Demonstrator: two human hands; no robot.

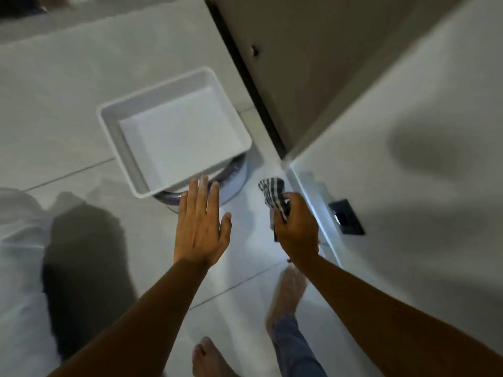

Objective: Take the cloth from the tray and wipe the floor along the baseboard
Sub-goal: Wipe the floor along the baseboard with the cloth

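1. We see the right hand (296, 224) closed in a fist around a striped cloth (273, 195), dark and white stripes, held above the floor (68, 126) just beside the white baseboard (313, 202).
2. The cloth is bunched; its long axis runs from the fist up and away from us, and its free end points toward the far end of the baseboard, slightly to the left. A short tail also shows below the fingers.
3. The left hand (201, 221) is flat and open, fingers spread and straight, palm down, holding nothing. Its fingertips lie over the near edge of the round stool (236, 180) under the tray.
4. The white square tray (109, 118) sits on that stool, tilted in our view with one corner toward us; nothing lies in it.
5. The floor is pale tile with thin grout lines. A dark wall socket (346, 217) sits low on the wall (408, 104) right of the cloth.
6. Two bare feet show below: the right foot (285, 292), with a blue jean hem, near the baseboard, and the left foot (206, 357) at the bottom edge.
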